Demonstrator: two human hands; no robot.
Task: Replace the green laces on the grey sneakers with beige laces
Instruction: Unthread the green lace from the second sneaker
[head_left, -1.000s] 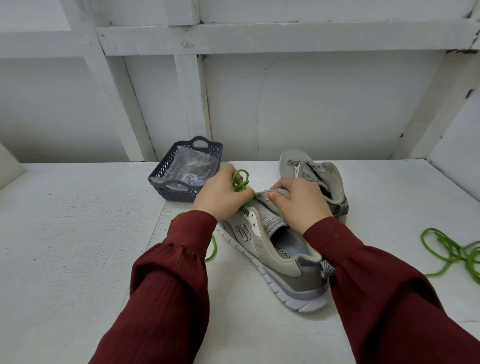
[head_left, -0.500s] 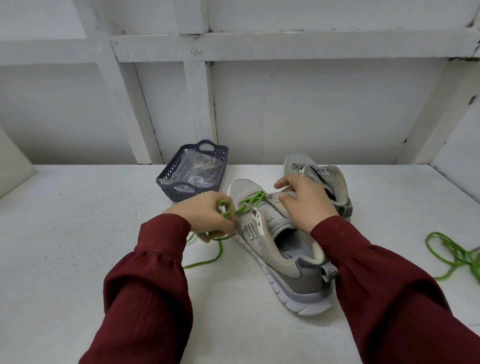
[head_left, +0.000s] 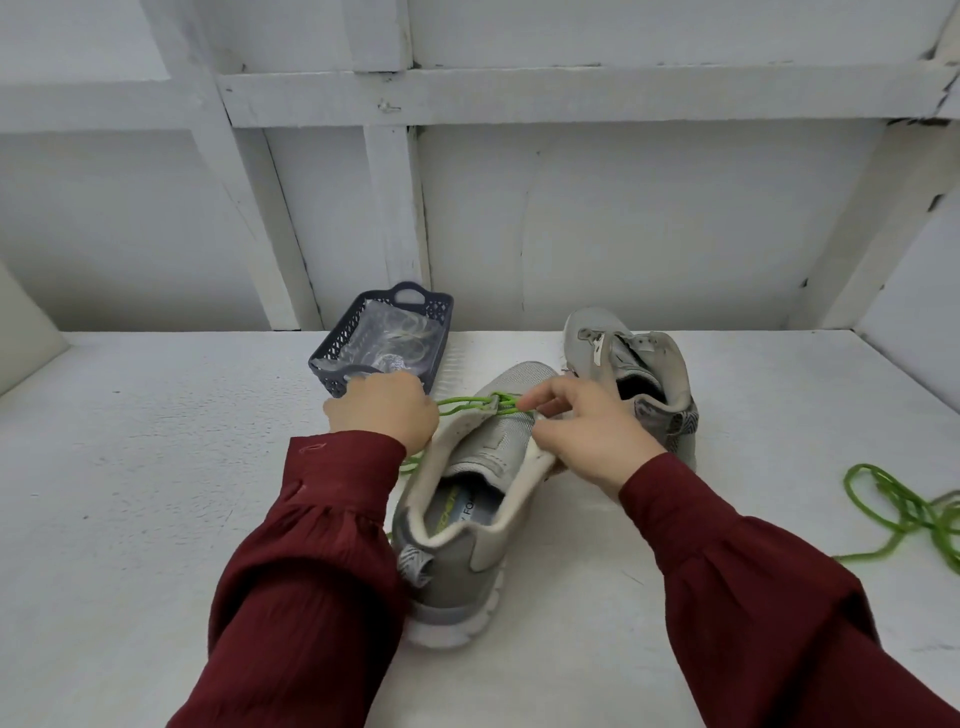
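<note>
— Where's the thin green cord lace (head_left: 467, 404)?
— In the toe eyelets of the nearer grey mesh sneaker (head_left: 467, 525), at the middle of the white bench (head_left: 156, 493). Your right hand (head_left: 587, 431) pinches it there, and your left hand (head_left: 384, 410) curls round the slack.
— How will it handle?
— Light and limp, and it probably snags. Grip close to the eyelet.

The loose green lace (head_left: 898, 512) is cut off by the right edge; the fingers of the left hand (head_left: 382, 410) are hidden behind its back.

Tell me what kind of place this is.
Likely a staged white-painted work booth, not a home: rough white tabletop, white wall panels braced by timber framing, and a grey plastic basket.
</note>
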